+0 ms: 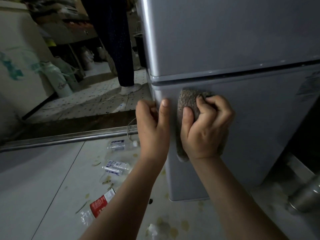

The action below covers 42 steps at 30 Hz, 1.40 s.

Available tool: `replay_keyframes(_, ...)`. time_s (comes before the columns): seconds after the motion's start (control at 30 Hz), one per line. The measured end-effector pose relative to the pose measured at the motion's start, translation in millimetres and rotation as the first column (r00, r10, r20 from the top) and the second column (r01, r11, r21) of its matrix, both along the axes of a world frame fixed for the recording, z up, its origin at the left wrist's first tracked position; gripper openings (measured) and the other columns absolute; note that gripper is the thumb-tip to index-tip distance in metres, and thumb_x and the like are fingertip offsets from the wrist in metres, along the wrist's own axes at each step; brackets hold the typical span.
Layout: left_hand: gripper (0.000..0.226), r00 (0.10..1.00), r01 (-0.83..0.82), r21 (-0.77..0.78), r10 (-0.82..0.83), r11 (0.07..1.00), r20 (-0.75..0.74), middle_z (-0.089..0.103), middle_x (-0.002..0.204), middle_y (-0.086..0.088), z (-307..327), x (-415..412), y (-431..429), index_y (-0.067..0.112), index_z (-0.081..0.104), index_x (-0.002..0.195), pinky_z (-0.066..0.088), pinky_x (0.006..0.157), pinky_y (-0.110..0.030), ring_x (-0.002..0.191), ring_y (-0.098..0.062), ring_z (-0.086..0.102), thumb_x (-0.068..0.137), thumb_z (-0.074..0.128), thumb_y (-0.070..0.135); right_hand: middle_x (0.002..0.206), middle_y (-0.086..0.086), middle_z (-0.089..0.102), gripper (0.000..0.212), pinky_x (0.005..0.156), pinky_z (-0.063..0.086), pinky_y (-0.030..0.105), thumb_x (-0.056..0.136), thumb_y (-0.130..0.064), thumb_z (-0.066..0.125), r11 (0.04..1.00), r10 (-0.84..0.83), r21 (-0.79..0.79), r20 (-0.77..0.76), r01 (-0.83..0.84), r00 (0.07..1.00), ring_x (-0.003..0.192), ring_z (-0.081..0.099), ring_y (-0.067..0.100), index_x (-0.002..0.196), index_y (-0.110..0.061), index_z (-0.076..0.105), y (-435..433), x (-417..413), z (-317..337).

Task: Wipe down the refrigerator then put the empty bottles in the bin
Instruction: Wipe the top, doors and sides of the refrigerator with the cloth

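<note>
A grey two-door refrigerator [242,49] fills the upper right. My right hand [206,129] grips a brown fuzzy cloth [187,103] and presses it against the lower door, just under the gap between the doors. My left hand [153,125] grips the left edge of that lower door, thumb on the front face and fingers curled around the corner. Three empty plastic bottles lie on the floor below: one with a blue label [121,145], a second with a blue label [116,168], and one with a red label [100,203].
A person's dark-trousered leg and white shoe [128,88] stand beside the fridge's left side. A metal door rail [69,137] crosses the floor. A pale flask [58,80] stands at left by a white cabinet. A steel pot [306,196] sits at right. Scraps litter the tiles.
</note>
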<state>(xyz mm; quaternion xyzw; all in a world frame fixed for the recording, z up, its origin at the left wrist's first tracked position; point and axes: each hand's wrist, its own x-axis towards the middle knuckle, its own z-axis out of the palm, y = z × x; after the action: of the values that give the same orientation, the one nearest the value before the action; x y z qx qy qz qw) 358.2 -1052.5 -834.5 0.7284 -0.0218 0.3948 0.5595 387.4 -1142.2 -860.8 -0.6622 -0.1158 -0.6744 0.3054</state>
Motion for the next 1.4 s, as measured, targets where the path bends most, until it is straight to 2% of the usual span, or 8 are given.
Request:
replay_keyframes(0.33,0.026,0.998,0.058,-0.143,-0.062,0.988,-0.021,0.043,0.078,-0.008,-1.7,-2.3,-2.8,0.023,0.040,0.074,0.039,0.060,-0.024,0.066,-0.009,0.040,0.082,0.055,0.043,0.109,0.008,0.037,0.018,0.077,0.043,0.043,0.096,-0.028,0.043,0.999,0.035,0.031,-0.086,-0.032,0.996,0.090,0.044,0.029,0.100,-0.011,0.045,2.4,-6.7,-10.8)
replay_keyframes(0.67,0.019,0.988,0.156,-0.230,-0.150,0.961,0.045,0.047,0.059,0.014,-5.8,-2.1,2.4,0.020,0.045,0.072,0.038,0.057,-0.024,0.058,-0.005,0.042,0.085,0.054,0.031,0.106,0.006,0.038,0.018,0.076,0.043,0.039,0.095,-0.029,0.049,1.000,0.009,0.029,0.052,-0.010,0.999,0.088,0.045,0.027,0.104,-0.014,0.047,18.1,2.1,18.9)
replay_keyframes(0.8,0.016,0.987,0.157,-0.275,-0.157,0.948,0.020,0.049,0.071,-0.003,-8.0,-3.9,1.8,0.021,0.047,0.074,0.041,0.067,-0.037,0.070,-0.020,0.046,0.085,0.051,0.031,0.094,-0.002,0.045,0.017,0.070,0.048,0.040,0.095,-0.037,0.046,0.983,0.185,0.029,-0.087,-0.184,0.979,0.081,0.048,0.021,0.100,-0.021,0.048,19.7,-2.7,-2.2)
replay_keyframes(0.9,0.013,0.988,0.143,-0.281,-0.155,0.949,-0.023,0.047,0.077,-0.010,-8.2,-7.2,1.8,0.025,0.049,0.073,0.041,0.070,-0.041,0.074,-0.023,0.046,0.085,0.048,0.031,0.104,0.007,0.041,0.018,0.071,0.040,0.039,0.096,-0.032,0.047,0.985,0.065,-0.157,-0.012,-0.066,0.998,0.083,0.045,0.025,0.103,-0.014,0.048,17.8,-1.5,-20.4)
replay_keyframes(1.03,0.012,0.986,0.140,-0.230,-0.157,0.963,-0.056,0.049,0.088,-0.016,-8.7,-11.1,3.3,0.041,0.055,0.071,0.045,0.079,-0.046,0.082,-0.025,0.050,0.079,0.048,0.048,0.107,0.008,0.039,0.019,0.070,0.038,0.041,0.097,-0.032,0.046,0.982,0.002,-0.189,-0.050,-0.011,0.999,0.083,0.044,0.027,0.103,-0.014,0.047,13.2,-3.5,-19.8)
replay_keyframes(1.2,0.016,0.989,0.122,-0.169,-0.135,0.978,-0.068,0.048,0.097,-0.027,-11.4,-10.7,-0.9,0.036,0.049,0.083,0.043,0.073,-0.033,0.077,-0.014,0.047,0.078,0.052,0.050,0.109,0.004,0.035,0.019,0.080,0.039,0.039,0.097,-0.035,0.045,0.998,-0.054,0.034,-0.058,0.056,0.997,0.092,0.043,0.027,0.104,-0.017,0.044,-1.8,-2.1,18.8)
replay_keyframes(1.3,0.029,0.997,0.049,-0.101,-0.054,0.994,-0.047,0.046,0.097,-0.012,-14.7,-7.6,-9.3,0.035,0.043,0.091,0.046,0.079,-0.039,0.084,-0.018,0.046,0.073,0.054,0.055,0.110,0.003,0.034,0.019,0.086,0.039,0.037,0.096,-0.034,0.045,0.990,-0.040,0.131,-0.035,0.044,0.999,0.097,0.043,0.026,0.105,-0.017,0.043,-6.6,3.2,32.3)
replay_keyframes(1.4,0.029,0.999,-0.028,-0.095,0.027,0.995,-0.018,0.040,0.095,0.001,-16.4,-3.4,-15.1,0.033,0.040,0.091,0.046,0.085,-0.047,0.089,-0.025,0.046,0.074,0.053,0.053,0.109,0.005,0.035,0.020,0.083,0.042,0.038,0.096,-0.031,0.047,0.997,-0.003,0.077,-0.010,0.004,1.000,0.094,0.045,0.027,0.105,-0.013,0.044,-5.3,3.9,16.4)
